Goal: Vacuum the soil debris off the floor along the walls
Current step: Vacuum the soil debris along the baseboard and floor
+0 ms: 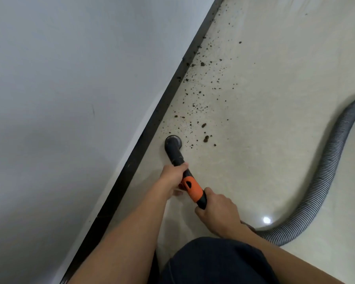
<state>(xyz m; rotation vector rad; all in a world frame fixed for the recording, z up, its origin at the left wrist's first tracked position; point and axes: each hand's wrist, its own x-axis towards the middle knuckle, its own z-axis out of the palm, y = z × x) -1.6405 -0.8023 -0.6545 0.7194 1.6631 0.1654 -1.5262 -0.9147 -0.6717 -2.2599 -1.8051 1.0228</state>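
Dark soil crumbs (201, 111) lie scattered over the pale floor (264, 124) beside the black skirting board (152, 119), thickest close to the wall. A black vacuum wand with an orange collar (192, 187) points at the floor, and its round nozzle (173, 142) sits on the floor just short of the nearest crumbs. My left hand (173, 177) grips the wand ahead of the orange collar. Behind the collar, my right hand (218, 212) grips the wand's black rear end where the hose joins.
A grey ribbed hose (324, 167) curves from my right hand out across the floor to the right edge. The grey wall (70, 89) fills the left half. My dark-clothed knee (213, 263) is at the bottom. A light glare spot (266, 219) shines on the floor.
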